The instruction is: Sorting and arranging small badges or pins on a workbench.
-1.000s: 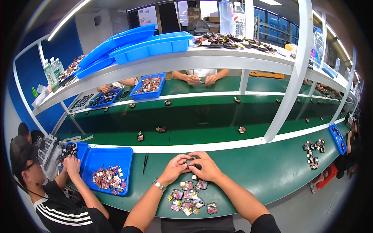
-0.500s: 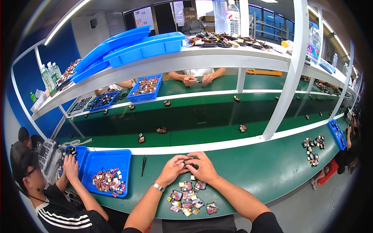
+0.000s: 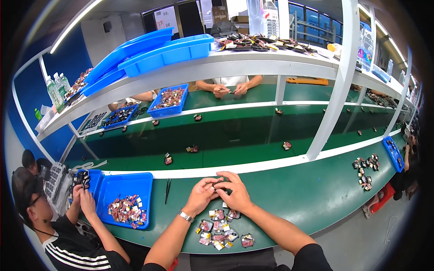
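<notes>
My left hand (image 3: 201, 197) and my right hand (image 3: 237, 194) meet above the green table, fingers closed around a small black electronic part (image 3: 219, 184). Most of that part is hidden behind the fingers, so its exact shape cannot be made out. Just below my hands, close to the table's front edge, lies a loose group of small assemblies (image 3: 219, 227) with dark or clear casings, red circuit boards and silver-yellow pieces. Dark tweezers (image 3: 167, 191) rest on the table to the left of my left hand.
A blue tray (image 3: 147, 184) of red boards stands at left, beside a co-worker's hands (image 3: 84, 198). Beyond a white rail, a green conveyor belt (image 3: 235, 151) carries scattered assemblies. A white post (image 3: 332, 90) and loaded shelf (image 3: 289, 58) rise ahead. More assemblies (image 3: 365, 171) lie at right.
Assemblies on the belt have drifted slightly to the right. My right fingers have shifted a little on the black part. The left co-worker's hands have changed position.
</notes>
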